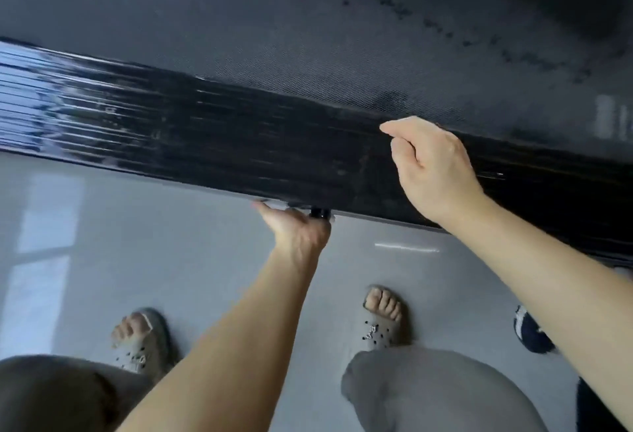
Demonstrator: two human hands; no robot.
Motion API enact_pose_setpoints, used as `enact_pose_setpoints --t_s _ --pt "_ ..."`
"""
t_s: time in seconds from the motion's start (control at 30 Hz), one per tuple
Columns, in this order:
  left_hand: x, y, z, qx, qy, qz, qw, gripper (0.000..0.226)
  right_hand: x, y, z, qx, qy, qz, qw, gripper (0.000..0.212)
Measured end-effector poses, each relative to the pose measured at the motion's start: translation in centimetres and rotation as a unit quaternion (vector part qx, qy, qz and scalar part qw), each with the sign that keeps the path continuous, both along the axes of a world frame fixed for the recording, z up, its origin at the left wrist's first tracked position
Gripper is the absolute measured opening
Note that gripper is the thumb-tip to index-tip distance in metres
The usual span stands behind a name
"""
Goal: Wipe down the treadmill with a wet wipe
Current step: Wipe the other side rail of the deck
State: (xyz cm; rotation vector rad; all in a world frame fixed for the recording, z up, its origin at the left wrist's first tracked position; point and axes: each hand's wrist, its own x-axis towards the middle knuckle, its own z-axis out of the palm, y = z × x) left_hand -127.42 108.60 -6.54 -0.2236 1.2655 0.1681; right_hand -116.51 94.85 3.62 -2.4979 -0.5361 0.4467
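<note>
The treadmill lies across the view, with a glossy black side rail [212, 144] and a textured dark belt [274, 38] behind it. My left hand [296, 228] reaches up to the rail's near lower edge, its fingers tucked under the rim and mostly hidden. A pale sliver of wet wipe [275, 205] shows at its fingertips. Further right, my right hand [431, 171] is over the top of the rail with fingers loosely curled and the index finger stretched toward the belt, holding nothing.
Grey glossy floor [120, 226] lies in front of the treadmill. My feet in grey perforated sandals [382, 322] stand close to the rail. A dark shoe [531, 332] lies on the floor at the right. A small black knob [320, 213] sits under the rail.
</note>
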Motion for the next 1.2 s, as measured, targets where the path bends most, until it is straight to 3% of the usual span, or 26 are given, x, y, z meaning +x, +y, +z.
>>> enact_pose_setpoints --t_s 0.1,0.23,0.37,0.53,0.63,0.77,0.9,0.97,1.07,1.13,1.2 --pt "2.2 -5.9 0.6 -0.036 0.004 0.002 0.999 0.101 2.8 -1.7 0.3 -0.058 -0.036 -0.009 0.998 0.039" --pt "3.4 -9.8 1.3 -0.049 0.003 0.004 0.999 0.11 4.8 -4.2 -0.7 -0.197 -0.031 0.071 0.977 0.045" --pt "2.0 -3.9 0.0 0.03 0.03 0.041 0.998 0.117 5.7 -4.4 -1.3 -0.229 -0.05 0.167 0.958 0.042" --pt "-0.2 0.8 -2.1 0.138 0.065 0.072 0.986 0.101 5.2 -3.5 -2.0 -0.281 -0.104 0.211 0.931 0.028" --pt "1.3 -5.0 -1.9 0.095 0.048 0.048 0.993 0.102 6.1 -2.4 -1.2 -0.313 -0.145 0.25 0.905 0.02" --pt "3.0 -15.3 -0.3 0.005 0.016 0.002 1.0 0.107 7.1 0.1 -0.4 -0.364 -0.168 0.322 0.857 0.031" --pt "3.5 -16.1 -0.5 -0.008 0.008 0.017 1.0 0.122 9.0 1.7 0.3 -0.402 -0.166 0.392 0.811 0.036" --pt "3.2 -12.4 -0.4 0.054 0.034 0.054 0.997 0.109 10.2 3.1 0.8 -0.352 -0.14 0.402 0.834 0.034" --pt "2.0 -7.3 0.1 0.166 0.075 0.079 0.98 0.098 10.9 6.2 0.8 -0.274 -0.001 0.383 0.882 0.034" --pt "1.4 -6.1 0.6 0.217 0.101 0.109 0.965 0.092 10.6 8.3 0.4 -0.242 0.08 0.396 0.882 0.044" --pt "2.2 -7.2 0.6 0.212 0.079 0.136 0.964 0.084 10.6 9.9 -0.4 -0.238 0.135 0.398 0.876 0.045"
